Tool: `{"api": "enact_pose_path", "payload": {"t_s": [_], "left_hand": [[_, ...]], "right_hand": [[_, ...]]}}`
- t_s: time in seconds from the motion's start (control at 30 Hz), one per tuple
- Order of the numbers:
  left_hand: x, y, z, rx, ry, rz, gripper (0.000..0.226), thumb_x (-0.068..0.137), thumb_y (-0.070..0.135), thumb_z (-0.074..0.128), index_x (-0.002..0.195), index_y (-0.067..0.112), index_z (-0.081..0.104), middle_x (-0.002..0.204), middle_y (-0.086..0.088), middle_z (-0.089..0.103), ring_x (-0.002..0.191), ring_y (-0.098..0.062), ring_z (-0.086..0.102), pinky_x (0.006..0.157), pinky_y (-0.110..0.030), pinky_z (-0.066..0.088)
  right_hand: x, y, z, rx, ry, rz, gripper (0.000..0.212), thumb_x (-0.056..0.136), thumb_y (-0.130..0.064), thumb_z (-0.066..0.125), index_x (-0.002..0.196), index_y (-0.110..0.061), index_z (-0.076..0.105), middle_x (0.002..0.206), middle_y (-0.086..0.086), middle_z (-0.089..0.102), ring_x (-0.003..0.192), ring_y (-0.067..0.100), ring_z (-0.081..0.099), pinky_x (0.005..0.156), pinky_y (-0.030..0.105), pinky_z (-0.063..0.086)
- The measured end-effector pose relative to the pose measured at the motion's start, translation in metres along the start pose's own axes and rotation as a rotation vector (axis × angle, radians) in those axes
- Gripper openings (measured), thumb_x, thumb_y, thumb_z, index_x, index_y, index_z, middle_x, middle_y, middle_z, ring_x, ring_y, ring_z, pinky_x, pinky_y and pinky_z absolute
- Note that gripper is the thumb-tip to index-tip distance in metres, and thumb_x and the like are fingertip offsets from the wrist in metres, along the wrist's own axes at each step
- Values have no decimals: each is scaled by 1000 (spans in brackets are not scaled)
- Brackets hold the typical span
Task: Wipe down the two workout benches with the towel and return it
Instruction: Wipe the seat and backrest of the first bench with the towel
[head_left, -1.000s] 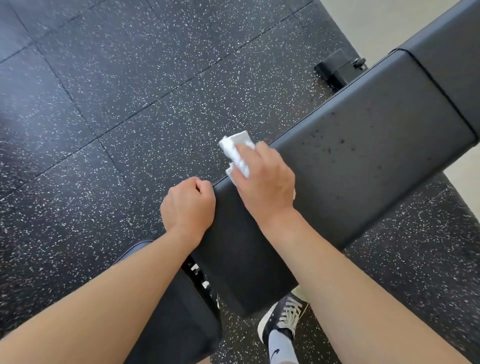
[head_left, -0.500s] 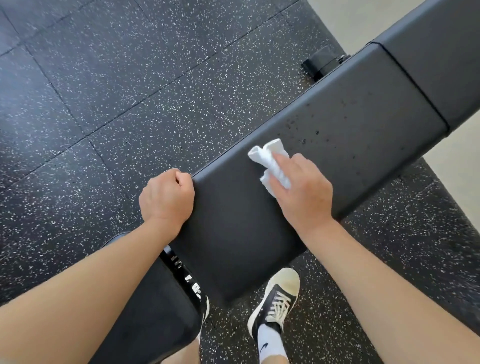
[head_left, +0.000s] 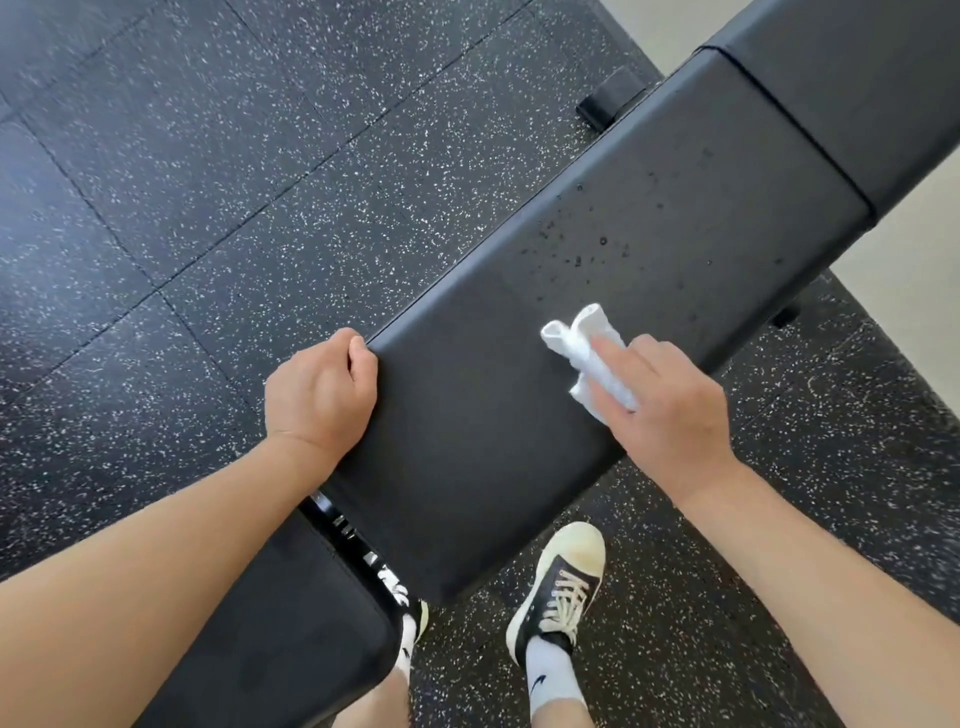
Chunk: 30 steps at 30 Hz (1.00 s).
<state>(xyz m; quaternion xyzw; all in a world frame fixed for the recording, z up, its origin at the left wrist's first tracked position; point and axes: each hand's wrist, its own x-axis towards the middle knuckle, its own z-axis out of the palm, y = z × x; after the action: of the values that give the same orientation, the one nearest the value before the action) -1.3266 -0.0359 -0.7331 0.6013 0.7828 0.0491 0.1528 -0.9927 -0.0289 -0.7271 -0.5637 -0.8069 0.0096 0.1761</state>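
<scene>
Right hand (head_left: 670, 410) presses towel (head_left: 587, 348) flat on bench pad (head_left: 467, 457), fingers straight. Left hand (head_left: 319, 395) curls over pad edge. Droplets (head_left: 576, 244) ahead unwiped — first bench seemingly underway; second bench, towel return left.

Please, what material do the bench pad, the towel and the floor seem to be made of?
Bench pad: probably vinyl or faux leather, matte black, smooth, with droplets beading on it. Towel: white, soft, rolled folds; cloth or thick paper, unclear which. Floor: likely rubber tiles, black with white flecks and visible seams.
</scene>
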Motion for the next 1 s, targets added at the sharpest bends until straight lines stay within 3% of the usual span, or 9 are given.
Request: {"api": "enact_pose_path", "payload": {"t_s": [0.13, 0.3, 0.37, 0.47, 0.53, 0.63, 0.73, 0.9, 1.0], "left_hand": [[2, 1, 0, -6, -10, -25, 40, 96, 38, 22, 78, 14, 48, 58, 7, 39, 62, -33, 42, 61, -38, 30], [1, 2, -3, -12, -22, -23, 38, 96, 37, 22, 75, 16, 47, 58, 3, 45, 58, -27, 40, 60, -38, 30], [2, 3, -2, -10, -21, -26, 37, 95, 36, 23, 74, 16, 46, 57, 2, 45, 56, -24, 37, 60, -38, 30], [2, 2, -1, 3, -24, -22, 36, 96, 36, 23, 75, 18, 46, 57, 3, 44, 55, -25, 38, 60, -38, 30], [2, 1, -1, 16, -22, -19, 33, 95, 35, 23, 75, 19, 45, 56, 5, 41, 57, -31, 38, 59, -38, 29], [2, 0, 0, 28, -19, -16, 33, 95, 35, 23, 77, 20, 46, 56, 7, 39, 60, -33, 38, 60, -39, 30], [2, -1, 1, 26, -19, -15, 38, 95, 36, 22, 85, 17, 54, 57, 8, 38, 62, -33, 41, 62, -39, 31], [2, 0, 0, 14, -15, -28, 40, 95, 37, 23, 87, 17, 57, 57, 5, 42, 62, -34, 44, 61, -39, 33], [2, 2, -1, 15, -21, -40, 40, 94, 38, 22, 84, 18, 56, 58, 3, 44, 63, -35, 45, 61, -39, 33]], "right_hand": [[-11, -38, 9, -6, -1, 234, 39, 91, -41, 63, 127, -26, 67, 88, -5, 49, 75, 19, 43, 58, 34, 39], [-38, -143, 13, 168, -167, -238, 38, 81, -31, 75, 118, -25, 75, 85, -3, 62, 66, 21, 50, 53, 36, 44], [-35, -139, 10, 228, -163, -360, 35, 78, -29, 80, 112, -24, 77, 82, -3, 60, 65, 20, 50, 51, 34, 41], [-18, -92, 8, 53, -163, -439, 46, 90, -44, 71, 135, -35, 65, 100, -8, 68, 72, 19, 56, 58, 34, 49], [-1, -43, 7, -20, -51, -249, 53, 92, -44, 70, 142, -33, 56, 100, -6, 68, 70, 20, 55, 59, 34, 51], [14, 4, -5, 14, -28, 163, 45, 90, -43, 68, 131, -26, 66, 84, -5, 52, 71, 17, 45, 53, 32, 43], [10, -18, 1, 31, -42, 324, 41, 88, -42, 65, 125, -24, 67, 87, -1, 52, 75, 22, 47, 55, 35, 41], [-8, -130, 17, 174, -158, -18, 42, 78, -39, 71, 118, -26, 72, 88, -1, 60, 70, 24, 53, 56, 38, 42], [-9, -141, 18, 268, -177, -122, 40, 73, -39, 82, 109, -23, 74, 86, -3, 58, 70, 20, 51, 53, 33, 42]]}}
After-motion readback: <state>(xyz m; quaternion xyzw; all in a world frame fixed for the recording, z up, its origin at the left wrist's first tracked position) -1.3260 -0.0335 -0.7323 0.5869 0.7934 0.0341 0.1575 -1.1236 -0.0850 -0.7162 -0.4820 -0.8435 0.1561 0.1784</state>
